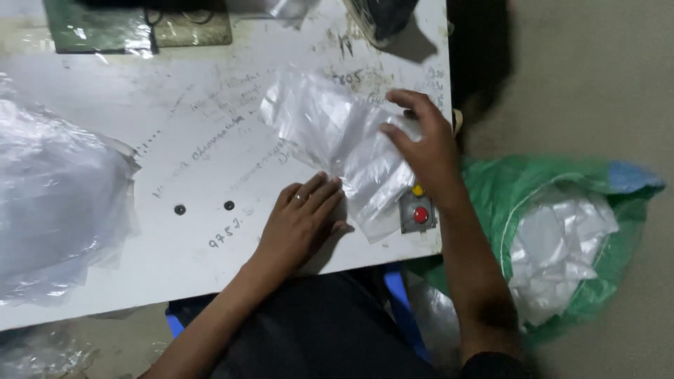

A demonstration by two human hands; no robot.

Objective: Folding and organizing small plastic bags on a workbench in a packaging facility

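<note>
Biggest thing in view is the white tabletop (210,112), painted, scuffed and scribbled over with handwriting, two small dark holes in it near the front edge. Off to the person's left, a thick stack of clear plastic bags (56,203), glossy and rumpled, spills past the tabletop's edge. Down on the floor to the right sits a green woven sack (505,189), its mouth gaping, stuffed with crumpled white-clear plastic sheets (562,245) (a bit of blue shows at its far rim).

Now the action: a clear plastic bag (316,126) lies flat on the tabletop near its right edge, thin, wrinkled and see-through. The left hand (302,217) lies open, palm down, fingers pressed flat on the bag's near edge, a ring on one finger. The right hand (425,144) is open too, fingers spread and lightly curled, resting on the bag's right side.

Just under that bag's lower corner, a small grey switch box with a red button (420,215) is set at the tabletop's edge. At the far side, a dark green plate (98,28) lies under more clear film.
</note>
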